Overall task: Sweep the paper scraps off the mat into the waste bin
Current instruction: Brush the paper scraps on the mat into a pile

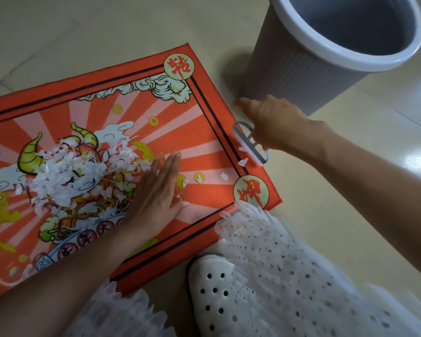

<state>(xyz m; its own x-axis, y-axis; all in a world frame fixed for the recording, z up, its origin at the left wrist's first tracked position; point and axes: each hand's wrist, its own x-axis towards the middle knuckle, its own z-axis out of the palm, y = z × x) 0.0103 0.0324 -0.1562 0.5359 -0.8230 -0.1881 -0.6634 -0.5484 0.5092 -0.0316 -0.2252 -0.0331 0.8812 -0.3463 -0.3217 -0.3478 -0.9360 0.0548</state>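
An orange-red mat [204, 110] with a cartoon ox lies on the floor. A heap of white paper scraps [73, 176] covers its middle, and a few loose scraps [224, 176] lie near its right edge. My left hand [161, 188] rests flat on the mat, fingers straight, just right of the heap. My right hand [272, 125] grips the grey handle of a small brush [249, 147] at the mat's right edge, with its white bristles on the border. The grey waste bin [289, 71] with a white rim stands upright just beyond the right hand.
The beige tiled floor [365, 132] surrounds the mat. A white clog shoe [214, 290] and a white dotted skirt [289, 263] are at the mat's near right corner.
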